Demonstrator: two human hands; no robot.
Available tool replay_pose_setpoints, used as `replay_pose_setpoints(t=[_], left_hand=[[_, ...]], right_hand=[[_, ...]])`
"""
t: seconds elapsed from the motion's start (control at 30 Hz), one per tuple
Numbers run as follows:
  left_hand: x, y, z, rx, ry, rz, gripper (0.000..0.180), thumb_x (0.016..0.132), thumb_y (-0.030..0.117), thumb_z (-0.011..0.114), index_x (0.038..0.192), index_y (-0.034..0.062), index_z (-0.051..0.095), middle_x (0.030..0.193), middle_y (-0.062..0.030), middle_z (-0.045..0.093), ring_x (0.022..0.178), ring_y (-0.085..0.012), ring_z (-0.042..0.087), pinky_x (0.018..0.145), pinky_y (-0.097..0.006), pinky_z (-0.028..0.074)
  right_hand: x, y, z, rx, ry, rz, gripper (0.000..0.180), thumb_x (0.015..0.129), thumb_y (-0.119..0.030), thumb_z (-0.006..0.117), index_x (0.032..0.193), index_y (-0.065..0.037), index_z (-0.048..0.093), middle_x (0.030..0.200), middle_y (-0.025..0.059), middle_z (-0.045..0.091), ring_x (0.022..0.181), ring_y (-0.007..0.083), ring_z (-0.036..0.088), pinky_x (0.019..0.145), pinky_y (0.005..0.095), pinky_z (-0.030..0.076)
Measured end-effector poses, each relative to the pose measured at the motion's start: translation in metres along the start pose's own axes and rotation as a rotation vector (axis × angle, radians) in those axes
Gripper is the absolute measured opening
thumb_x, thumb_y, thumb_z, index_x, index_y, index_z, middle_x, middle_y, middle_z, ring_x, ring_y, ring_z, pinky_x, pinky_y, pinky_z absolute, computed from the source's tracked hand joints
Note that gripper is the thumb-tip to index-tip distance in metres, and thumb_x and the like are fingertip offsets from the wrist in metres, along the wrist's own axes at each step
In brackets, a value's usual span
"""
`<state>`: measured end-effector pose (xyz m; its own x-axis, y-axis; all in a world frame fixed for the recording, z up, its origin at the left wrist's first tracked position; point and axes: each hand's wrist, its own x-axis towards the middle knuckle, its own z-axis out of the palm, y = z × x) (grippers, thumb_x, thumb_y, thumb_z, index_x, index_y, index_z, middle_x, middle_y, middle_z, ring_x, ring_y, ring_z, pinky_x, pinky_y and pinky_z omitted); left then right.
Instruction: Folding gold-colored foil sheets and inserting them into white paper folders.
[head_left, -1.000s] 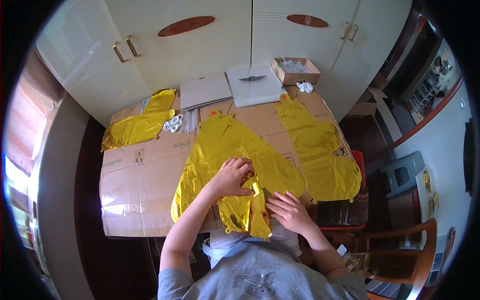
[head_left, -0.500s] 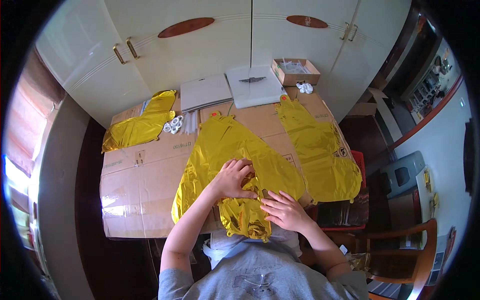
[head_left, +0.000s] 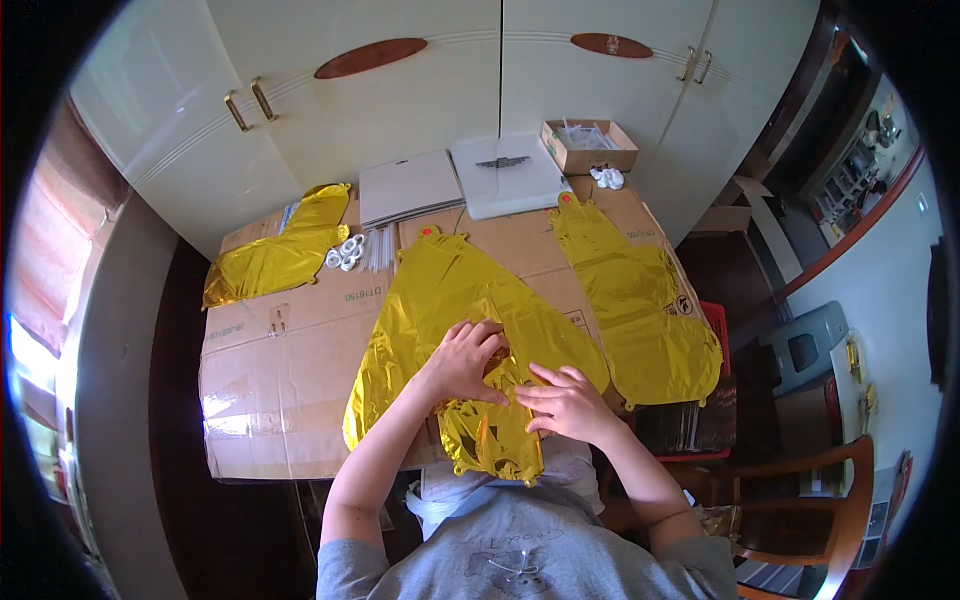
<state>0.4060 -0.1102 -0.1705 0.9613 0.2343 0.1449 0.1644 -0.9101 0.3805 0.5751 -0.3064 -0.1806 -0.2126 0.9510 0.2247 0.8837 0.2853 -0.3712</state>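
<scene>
A: Which thing is the largest here?

B: It is the counter (head_left: 290, 380), which is covered with cardboard. In its middle, directly before the person, lies a big flat gold foil balloon (head_left: 450, 290). A crumpled foil end (head_left: 480, 440) comes over the front edge toward the lap; I cannot tell if it is one piece with the big balloon.

A: Is there more foil?

B: Yes, a right-side balloon (head_left: 645, 320) lies just beside, and a smaller far-left balloon (head_left: 270, 262) is at the back corner.

A: And how is the grip of each hand?

B: The left hand (head_left: 465, 358) is over the big balloon, its thumb well apart from the curled fingers. The right hand (head_left: 568, 405) has its fingers a little spread, at the foil end. Whether either one pinches foil, I cannot tell.

A: What has just changed?

B: One second ago, a folded strip stood up near the right hand. Now it lies flatter, and the right fingers are nearer to the left thumb. In my judgement, both hands now work at one small spot.

A: And the smallest things?

B: Thin pale sticks (head_left: 379, 248), with white rolls (head_left: 346, 252) just beside.
</scene>
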Motion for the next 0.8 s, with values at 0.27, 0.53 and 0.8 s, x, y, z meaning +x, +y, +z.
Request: replay_pose_setpoints(t=[0.27, 0.53, 0.8], left_hand=[[-0.001, -0.003, 0.004, 0.029, 0.022, 0.007, 0.089, 0.055, 0.061, 0.082, 0.122, 0.0105, 0.053, 0.13, -0.0123, 0.049, 0.124, -0.0347, 0.047, 0.112, -0.05, 0.03], [-0.001, -0.003, 0.002, 0.0, 0.014, 0.011, 0.089, 0.054, 0.062, 0.083, 0.121, 0.0109, 0.053, 0.13, -0.013, 0.049, 0.123, -0.0353, 0.047, 0.111, -0.05, 0.031], [0.0, -0.001, 0.002, 0.01, 0.018, 0.009, 0.09, 0.055, 0.063, 0.082, 0.122, 0.0106, 0.053, 0.129, -0.0129, 0.049, 0.123, -0.0342, 0.048, 0.112, -0.05, 0.031]], right_hand=[[0.025, 0.002, -0.018, -0.118, -0.282, 0.105, 0.084, 0.062, -0.063, 0.075, 0.134, -0.023, 0.059, 0.148, -0.0018, 0.046, 0.145, 0.034, 0.025, 0.114, 0.0534, 0.024], [0.009, 0.01, -0.008, -0.13, -0.11, -0.013, 0.085, 0.068, -0.063, 0.073, 0.137, -0.017, 0.053, 0.15, 0.0036, 0.042, 0.142, 0.0306, 0.03, 0.115, 0.0547, 0.022], [-0.026, -0.007, -0.009, -0.097, -0.011, -0.192, 0.04, 0.079, -0.027, 0.07, 0.117, -0.013, 0.065, 0.126, 0.0006, 0.062, 0.125, 0.0181, 0.052, 0.108, 0.0393, 0.035]])
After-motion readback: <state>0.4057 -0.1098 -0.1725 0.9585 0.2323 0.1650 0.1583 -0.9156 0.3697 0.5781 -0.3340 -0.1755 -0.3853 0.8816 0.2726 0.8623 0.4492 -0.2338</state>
